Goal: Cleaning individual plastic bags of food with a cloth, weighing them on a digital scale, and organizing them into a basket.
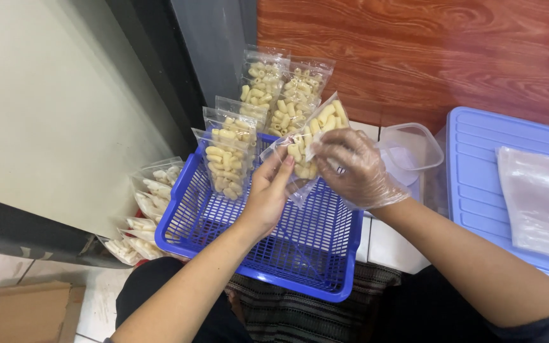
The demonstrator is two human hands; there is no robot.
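Pinching the pasta pouch point(307, 147) between both hands: your left hand point(267, 198) underneath, your gloved right hand point(356, 169) gripping its top, above the blue basket point(300, 254).

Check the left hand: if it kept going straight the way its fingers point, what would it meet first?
Probably the pasta bag that the left hand already touches with the gloved right hand. Past that, likely the bags against the wall, though depth is unclear.

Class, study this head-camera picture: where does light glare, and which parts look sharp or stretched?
Head view: even indoor light; soft glare on the polished reddish wooden panel and on the clear plastic pouch of pale tube-shaped snacks held by the bare left hand and the gloved right hand; the blue plastic mesh basket is sharp; the forearms look stretched near the frame's bottom edge.
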